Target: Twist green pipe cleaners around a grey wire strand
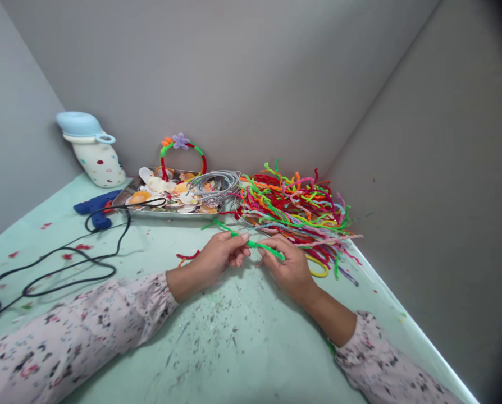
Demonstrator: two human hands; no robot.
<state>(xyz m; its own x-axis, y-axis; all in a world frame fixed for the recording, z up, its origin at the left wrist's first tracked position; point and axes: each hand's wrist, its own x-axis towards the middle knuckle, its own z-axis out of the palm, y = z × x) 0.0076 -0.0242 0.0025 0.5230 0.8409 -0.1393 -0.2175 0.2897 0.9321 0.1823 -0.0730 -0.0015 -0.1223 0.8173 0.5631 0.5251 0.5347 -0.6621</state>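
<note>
A bright green pipe cleaner (254, 244) is stretched between my two hands, above the middle of the table. My left hand (221, 252) pinches it between thumb and forefinger, and a thinner green end sticks out behind toward the tray. Closed on the other side of it is my right hand (288, 262), with a short end lying across its fingers. Just beyond my right hand spreads a big heap of coloured pipe cleaners (293, 207). A short red pipe cleaner piece (187, 256) lies by my left wrist.
Behind my hands, a metal tray (170, 215) holds shells and a coil of grey wire (217, 188). A flower-decorated hoop (204, 163) stands there. Leftward are a blue glue gun (97, 203), its black cord (78, 249) and a white bottle (99, 163). Grey walls enclose the table (251, 348).
</note>
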